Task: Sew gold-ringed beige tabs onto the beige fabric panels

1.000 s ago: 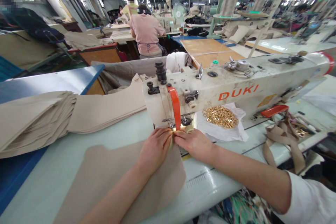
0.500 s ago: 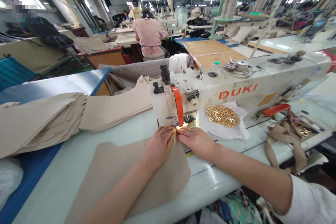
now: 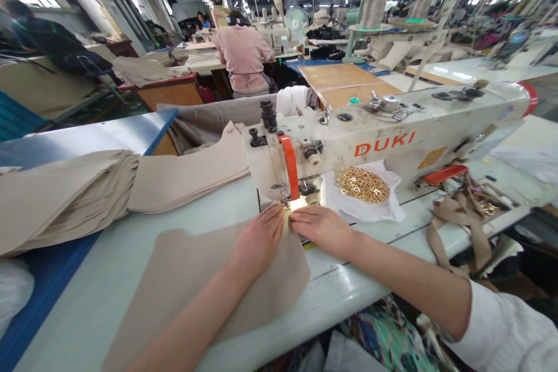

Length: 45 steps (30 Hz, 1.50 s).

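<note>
A beige fabric piece [image 3: 187,279] lies flat on the pale table in front of a white DUKI sewing machine [image 3: 383,133]. My left hand [image 3: 257,241] rests on the fabric's far corner, fingers together and pressing it down just left of the lit needle area [image 3: 296,202]. My right hand [image 3: 320,226] meets it from the right, fingertips pinching the fabric edge under the presser foot. An orange guard [image 3: 290,165] hangs over the needle.
A thick stack of beige cut pieces [image 3: 87,192] lies at the left. A heap of gold rings [image 3: 361,183] sits on white cloth under the machine arm. Beige straps [image 3: 462,215] lie at the right. A person in pink [image 3: 244,55] sits at another machine behind.
Both hands stay at the needle; the view has shifted slightly. The fabric and hands look almost unmoved.
</note>
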Motion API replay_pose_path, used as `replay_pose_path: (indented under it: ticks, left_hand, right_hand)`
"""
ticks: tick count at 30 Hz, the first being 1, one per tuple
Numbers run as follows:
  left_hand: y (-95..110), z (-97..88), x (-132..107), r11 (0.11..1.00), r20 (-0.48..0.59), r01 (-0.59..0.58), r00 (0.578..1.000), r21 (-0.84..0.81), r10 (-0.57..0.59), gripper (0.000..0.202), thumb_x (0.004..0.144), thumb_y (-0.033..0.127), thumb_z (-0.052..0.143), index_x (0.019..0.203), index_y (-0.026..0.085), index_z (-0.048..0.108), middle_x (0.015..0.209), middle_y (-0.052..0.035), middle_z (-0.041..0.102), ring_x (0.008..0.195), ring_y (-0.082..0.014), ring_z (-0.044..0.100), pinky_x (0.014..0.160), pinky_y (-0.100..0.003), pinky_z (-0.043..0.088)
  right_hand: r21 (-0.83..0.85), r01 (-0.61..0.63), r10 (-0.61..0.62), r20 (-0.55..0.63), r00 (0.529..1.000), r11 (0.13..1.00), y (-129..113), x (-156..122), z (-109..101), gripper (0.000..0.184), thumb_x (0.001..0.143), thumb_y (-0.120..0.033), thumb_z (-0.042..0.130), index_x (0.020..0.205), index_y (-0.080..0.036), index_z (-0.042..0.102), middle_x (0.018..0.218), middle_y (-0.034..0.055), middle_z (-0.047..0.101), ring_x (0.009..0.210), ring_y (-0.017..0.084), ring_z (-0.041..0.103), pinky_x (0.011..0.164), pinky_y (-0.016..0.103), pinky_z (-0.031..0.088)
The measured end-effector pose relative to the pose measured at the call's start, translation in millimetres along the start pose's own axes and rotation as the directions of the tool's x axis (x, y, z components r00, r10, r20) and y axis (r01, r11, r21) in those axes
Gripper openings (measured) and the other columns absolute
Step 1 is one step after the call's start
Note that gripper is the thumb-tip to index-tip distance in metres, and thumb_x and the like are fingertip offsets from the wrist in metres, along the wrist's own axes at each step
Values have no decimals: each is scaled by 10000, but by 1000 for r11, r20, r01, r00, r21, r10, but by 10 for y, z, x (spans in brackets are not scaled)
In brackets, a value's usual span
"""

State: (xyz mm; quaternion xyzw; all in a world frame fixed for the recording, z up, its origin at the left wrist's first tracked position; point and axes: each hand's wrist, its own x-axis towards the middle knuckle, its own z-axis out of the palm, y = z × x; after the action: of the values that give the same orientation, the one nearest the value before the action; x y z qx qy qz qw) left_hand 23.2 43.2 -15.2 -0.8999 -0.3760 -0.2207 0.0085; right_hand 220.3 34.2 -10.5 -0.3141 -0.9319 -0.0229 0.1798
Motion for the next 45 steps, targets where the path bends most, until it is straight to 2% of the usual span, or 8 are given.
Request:
replay_pose_path:
  ticks: [3,9,22,36,38,41,45]
  left_hand:
    - [-12,1,-4,999,13,-30,999,25,30,371,948,205,315,1116,81,621,1159,-141,659,1147,-219,569,972,-371,498]
    - [-28,12,13,998,27,-13,1000,61,11,366,943,215,326,1099,81,629,1157,-147,660,1101,-226,600,951,-378,513]
    - [-41,-2,71,1000,5,24,1000,18,-24,347,933,217,338,1079,115,635,1122,-133,675,1063,-222,617,930,-374,521]
    - [-43,2,140,998,-12,67,998,3,-67,327,930,212,350,1024,139,655,1061,-115,696,1019,-212,637,918,-352,523]
    - [-40,-17,80,998,-2,64,998,13,-64,324,925,204,359,1051,137,650,1097,-115,687,1042,-211,630,930,-355,518]
    - [5,-83,-147,997,9,71,997,30,-72,327,923,199,362,1103,141,629,1170,-106,658,1092,-197,607,950,-349,508]
    - [129,-194,-484,995,3,97,995,37,-97,313,918,187,384,1133,145,607,1180,-101,652,1120,-185,590,959,-335,502]
  right_hand:
    - [-9,-3,3,16,1000,1000,-1,10,1,97,894,-175,553,936,-136,631,1072,77,664,1037,185,587,941,308,460]
    - [-25,-3,4,32,999,1000,10,39,11,92,892,-168,553,926,-126,628,1089,91,661,1011,187,601,914,311,477]
    - [-17,-34,36,105,994,999,29,92,-39,114,906,-146,522,953,-114,621,1110,123,652,1007,188,615,872,326,504]
    - [-25,-46,48,118,992,999,53,106,-39,110,899,-143,540,976,-125,616,1105,88,649,1046,170,593,914,295,480]
    - [-36,-13,18,131,991,999,14,113,-41,102,904,-138,531,957,-122,617,1077,89,650,1040,168,588,920,301,475]
    - [-57,78,-70,135,988,995,-150,94,-9,80,892,-135,544,908,-127,622,1012,85,657,987,182,597,892,327,490]
    - [-72,125,-120,66,991,990,-444,34,75,107,900,-138,522,899,-140,630,1023,77,663,979,183,596,897,315,493]
